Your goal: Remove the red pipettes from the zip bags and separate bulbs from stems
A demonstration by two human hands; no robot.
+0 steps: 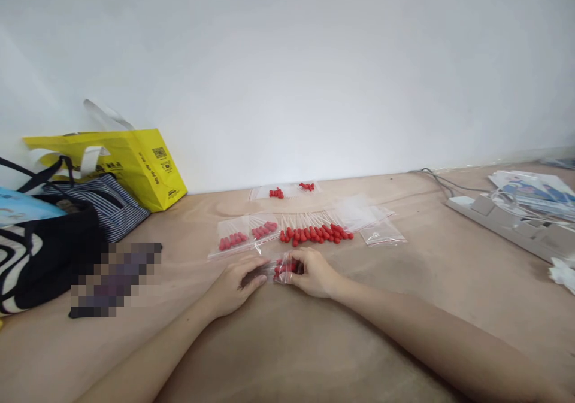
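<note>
Both my hands meet on a small clear zip bag [284, 267] holding red-tipped sticks, lying on the tan table [404, 307]. My right hand [314, 272] pinches the bag's right side with curled fingers. My left hand [240, 282] has its fingers bent and pressed on the bag's left end. Just beyond lies a row of loose red-tipped sticks [314, 233]. To their left sit two filled bags [245, 235]. Empty clear bags [375, 223] lie to the right, and two more filled bags [290, 191] rest by the wall.
A yellow tote [135, 163], a striped bag [108, 205] and a black patterned bag [40, 259] crowd the left. A blurred dark object [114, 277] lies beside them. A white power strip [507, 223], cables and plastic-wrapped papers [534, 190] occupy the right.
</note>
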